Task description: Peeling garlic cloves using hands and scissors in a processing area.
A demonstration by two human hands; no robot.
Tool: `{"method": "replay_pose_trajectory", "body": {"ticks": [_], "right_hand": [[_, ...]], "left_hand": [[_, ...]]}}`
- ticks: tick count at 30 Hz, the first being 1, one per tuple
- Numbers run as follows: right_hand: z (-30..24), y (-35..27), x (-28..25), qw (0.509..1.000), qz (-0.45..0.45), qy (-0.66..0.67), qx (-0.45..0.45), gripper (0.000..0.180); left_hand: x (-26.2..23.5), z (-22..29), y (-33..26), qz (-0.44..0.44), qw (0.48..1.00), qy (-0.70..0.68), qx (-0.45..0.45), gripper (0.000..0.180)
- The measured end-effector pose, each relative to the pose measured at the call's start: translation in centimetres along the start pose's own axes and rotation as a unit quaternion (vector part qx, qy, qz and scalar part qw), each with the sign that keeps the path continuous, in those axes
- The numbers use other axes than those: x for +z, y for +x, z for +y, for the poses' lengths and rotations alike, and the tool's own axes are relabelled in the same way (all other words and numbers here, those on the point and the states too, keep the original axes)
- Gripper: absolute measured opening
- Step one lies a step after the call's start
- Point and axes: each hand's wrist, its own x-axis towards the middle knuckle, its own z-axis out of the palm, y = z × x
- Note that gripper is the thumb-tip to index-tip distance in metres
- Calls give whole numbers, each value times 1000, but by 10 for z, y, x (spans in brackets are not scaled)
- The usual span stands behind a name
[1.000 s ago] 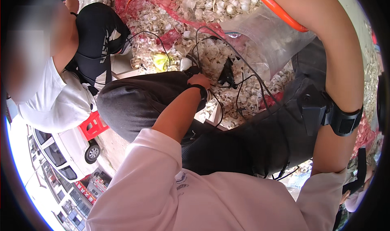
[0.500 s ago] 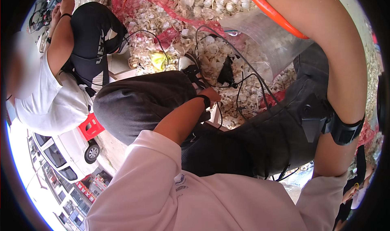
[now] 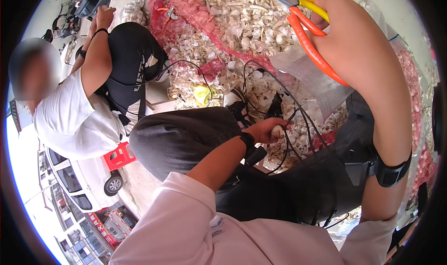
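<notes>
Shears (image 3: 308, 43) and the right hand (image 3: 337, 25) have come into sight at the upper right of the head view; half a second earlier only an orange handle and the forearm showed there. Everything else has slid down and to the right, probably because the head turned, and a garlic bulb (image 3: 278, 131) now shows in the left hand (image 3: 265, 130).

The right hand's fingers are curled around the orange and yellow handles, behind the blades, which presumably keeps the skin clear of the cutting edges. How far the blades are parted cannot be told. The left hand's fingers are closed on the bulb, which sits at their tips beside the knee (image 3: 186, 134), well apart from the shears; holding it low there seems to let the forearm stay close to the thigh.

Beyond the legs, a heap of garlic (image 3: 251, 22) and loose skins covers the working surface. A red net (image 3: 200, 25) runs through it, with a clear plastic bag (image 3: 302, 64) nearer the right leg and a yellow-green scrap (image 3: 202, 95) among the skins.

The place is outdoors: to the left sits another person (image 3: 79, 120) in white, with a red stool (image 3: 118, 156) and a white van (image 3: 77, 176) behind.
</notes>
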Motion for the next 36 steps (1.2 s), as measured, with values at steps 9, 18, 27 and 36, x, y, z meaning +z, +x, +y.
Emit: {"method": "replay_pose_trajectory", "body": {"ticks": [9,18,27,36], "right_hand": [[16,-8,-24,998,-50,35,3,17],[58,15,39,993,97,-13,-60,21],[65,23,43,996,65,-32,-52,20],[64,30,48,998,48,-11,-26,22]], "left_hand": [[57,38,-110,-32,993,-6,111,16],[131,4,-241,54,963,39,260,14],[146,-41,-318,104,874,76,469,22],[175,-82,-404,-136,664,159,717,24]]}}
